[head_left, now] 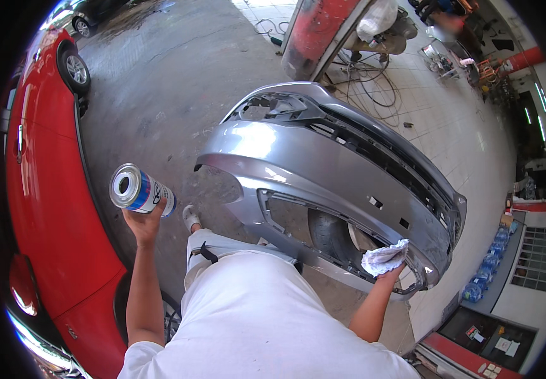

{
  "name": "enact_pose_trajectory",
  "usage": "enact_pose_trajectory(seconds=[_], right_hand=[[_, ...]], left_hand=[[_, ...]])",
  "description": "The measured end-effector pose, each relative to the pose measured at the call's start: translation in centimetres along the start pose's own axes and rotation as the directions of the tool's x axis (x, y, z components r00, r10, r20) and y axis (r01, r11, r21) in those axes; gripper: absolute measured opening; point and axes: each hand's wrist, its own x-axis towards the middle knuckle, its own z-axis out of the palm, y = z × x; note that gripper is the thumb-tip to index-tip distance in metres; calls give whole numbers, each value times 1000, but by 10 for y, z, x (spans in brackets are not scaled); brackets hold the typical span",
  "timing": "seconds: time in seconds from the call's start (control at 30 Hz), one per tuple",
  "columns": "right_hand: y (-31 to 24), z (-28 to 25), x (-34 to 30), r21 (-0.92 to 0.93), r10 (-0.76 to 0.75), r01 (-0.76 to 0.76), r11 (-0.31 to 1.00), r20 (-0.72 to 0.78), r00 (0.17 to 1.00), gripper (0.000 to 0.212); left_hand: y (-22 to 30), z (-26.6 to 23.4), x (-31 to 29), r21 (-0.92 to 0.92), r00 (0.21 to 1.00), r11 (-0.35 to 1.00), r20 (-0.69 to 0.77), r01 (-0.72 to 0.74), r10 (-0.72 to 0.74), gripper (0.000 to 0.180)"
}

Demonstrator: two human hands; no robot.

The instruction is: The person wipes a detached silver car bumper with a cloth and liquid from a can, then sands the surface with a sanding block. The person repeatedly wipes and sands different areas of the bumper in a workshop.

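Two bare hands are busy, each closed around something. The left hand [141,224] is wrapped round a spray can [141,191], fingers curled about its lower body, with the can tipped so that its shiny metal bottom faces the camera and its blue, white and red body points away toward three o'clock. The right hand [391,273] is closed on a crumpled white cloth [383,258] and presses it against the lower edge of a silver car bumper [323,170], close to the bumper's five o'clock corner.

The can sits well apart from the bumper, out at nine o'clock from it, over bare concrete floor [159,82]. The bumper stands off any car, its painted face turned toward the person, with a large opening in its lower part just at nine o'clock from the cloth and dark grille openings running along its top.

Between the two arms are the person's white shirt and pale trousers, and one white shoe [191,218] shows just at three o'clock from the can.

A red car [39,208] fills the nine o'clock side of the view, its side close to the left forearm. At twelve o'clock stands a red post [314,28] with cables on the tiled floor beside it. Blue water bottles [487,268] are lined up at three o'clock, near a shopfront.
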Motion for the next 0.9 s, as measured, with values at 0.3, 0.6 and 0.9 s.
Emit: enact_pose_trajectory(seconds=[0.3,0.6,0.9], right_hand=[[12,100,-36,-211,379,-364,907,36,925,59],[112,277,-143,-447,231,-168,879,90,969,61],[307,464,-116,-289,216,693,-660,811,543,67]], left_hand=[[-122,-83,90,128,994,988,51,85,-92,77],[-229,-169,168,74,997,997,75,15,-20,67],[-276,-163,218,258,991,963,81,81,-105,79]])
